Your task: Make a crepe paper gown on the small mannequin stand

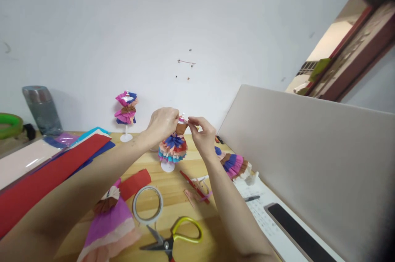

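Both hands, left hand (163, 122) and right hand (202, 133), pinch shut on the paper doll (173, 147) top between fingertips; light, crushable, best held by its neck.

We see a paper dress (173, 148) layered in blue, peach, pink and turquoise with a brown top, yellow-handled scissors (173, 236), red paper sheets (46, 179), a purple and peach pleated fan (109, 225) and a pale wooden table (179, 183).

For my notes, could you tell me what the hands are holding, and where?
Both the left hand and the right hand pinch the top of the paper dress figure, at its neck.
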Demonstrator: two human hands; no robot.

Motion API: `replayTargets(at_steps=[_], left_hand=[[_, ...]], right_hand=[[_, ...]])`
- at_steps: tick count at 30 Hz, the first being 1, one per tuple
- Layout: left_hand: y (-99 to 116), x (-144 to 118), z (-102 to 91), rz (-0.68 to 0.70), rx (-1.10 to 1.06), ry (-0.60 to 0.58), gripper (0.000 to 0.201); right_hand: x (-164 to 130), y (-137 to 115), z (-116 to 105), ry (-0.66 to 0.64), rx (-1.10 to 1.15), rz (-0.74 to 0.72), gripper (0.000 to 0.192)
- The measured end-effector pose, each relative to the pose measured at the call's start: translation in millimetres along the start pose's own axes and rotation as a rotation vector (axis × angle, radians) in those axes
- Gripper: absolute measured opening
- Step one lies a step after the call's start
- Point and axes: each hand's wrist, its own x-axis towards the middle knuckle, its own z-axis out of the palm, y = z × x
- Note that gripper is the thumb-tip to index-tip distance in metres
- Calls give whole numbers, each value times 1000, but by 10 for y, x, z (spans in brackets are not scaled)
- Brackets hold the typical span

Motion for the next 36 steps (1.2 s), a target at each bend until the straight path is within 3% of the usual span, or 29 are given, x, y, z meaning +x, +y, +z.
replayTargets(at_steps=[14, 24, 36], left_hand=[[17, -10, 47, 89, -6, -27, 28], [23, 13, 34, -71, -224, -13, 23], [-83, 17, 107, -41, -313, 50, 21]], right_hand=[[-129, -3, 46, 8, 13, -41, 19], [-49, -90, 24, -24, 125, 206, 17], [-60, -136, 103, 61, 173, 278, 17]])
